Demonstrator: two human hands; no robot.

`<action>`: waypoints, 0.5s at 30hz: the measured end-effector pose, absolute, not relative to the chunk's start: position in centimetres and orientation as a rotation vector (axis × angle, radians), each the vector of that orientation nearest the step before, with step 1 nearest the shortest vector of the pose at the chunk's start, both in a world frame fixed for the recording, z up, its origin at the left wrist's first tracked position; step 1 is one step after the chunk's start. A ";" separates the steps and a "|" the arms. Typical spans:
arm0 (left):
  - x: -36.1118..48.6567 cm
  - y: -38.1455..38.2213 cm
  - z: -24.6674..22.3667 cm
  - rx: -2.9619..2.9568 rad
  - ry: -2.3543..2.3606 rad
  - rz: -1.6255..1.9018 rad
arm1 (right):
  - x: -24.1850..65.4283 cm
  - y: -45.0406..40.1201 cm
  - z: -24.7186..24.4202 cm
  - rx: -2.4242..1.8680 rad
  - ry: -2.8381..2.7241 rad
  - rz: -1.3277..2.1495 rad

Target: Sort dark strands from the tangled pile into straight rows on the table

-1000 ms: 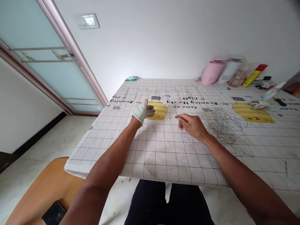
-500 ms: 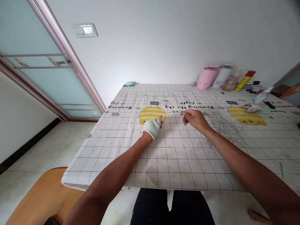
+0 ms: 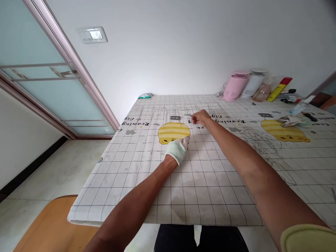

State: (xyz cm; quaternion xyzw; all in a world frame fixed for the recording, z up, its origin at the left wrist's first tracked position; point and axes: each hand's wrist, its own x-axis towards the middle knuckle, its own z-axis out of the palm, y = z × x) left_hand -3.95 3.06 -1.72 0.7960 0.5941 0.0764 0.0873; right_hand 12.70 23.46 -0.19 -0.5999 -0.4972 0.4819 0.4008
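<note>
My left hand [image 3: 177, 149], in a white and pale green glove, is closed above the lower edge of a yellow striped bear print [image 3: 173, 131] on the tablecloth [image 3: 126, 189]. Its thumb presses against the fingers; whatever lies in the grip is hidden. My bare right hand [image 3: 201, 117] is farther back and to the right, over the printed lettering. Its fingers are curled in a pinch, and anything between them is too small to make out. The two hands are apart.
A pink cylindrical device [image 3: 235, 85], a white one [image 3: 254, 84] and a yellow and red box [image 3: 279, 89] stand along the wall. A crumpled glove [image 3: 294, 120] and a clear bottle [image 3: 301, 105] lie at the right. A small green packet [image 3: 145, 95] is at the far left corner.
My right hand has moved away from me and to the left, past the level of my left hand. My left hand stays closed over the print. The view has shifted slightly.
</note>
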 end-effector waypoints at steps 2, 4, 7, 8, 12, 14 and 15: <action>-3.9 3.1 -1.8 2.384 1.766 0.234 | 12.4 24.5 -0.4 -1.552 -1.258 1.224; -3.9 3.1 -1.9 2.402 1.757 0.231 | 12.1 25.1 -0.6 -1.584 -1.272 1.224; -3.9 3.2 -2.0 2.382 1.747 0.252 | 11.7 25.6 -0.7 -1.639 -1.311 1.207; -3.9 3.2 -2.1 2.366 1.748 0.263 | 11.5 25.6 -0.6 -1.661 -1.328 1.195; -3.9 3.3 -2.1 2.327 1.758 0.275 | 11.6 24.7 -0.1 -1.774 -1.427 1.098; -3.9 3.3 -2.0 2.317 1.754 0.266 | 12.2 23.8 0.1 -1.819 -1.497 1.024; -3.9 3.3 -1.9 2.308 1.757 0.268 | 12.6 23.2 0.2 -1.831 -1.535 0.991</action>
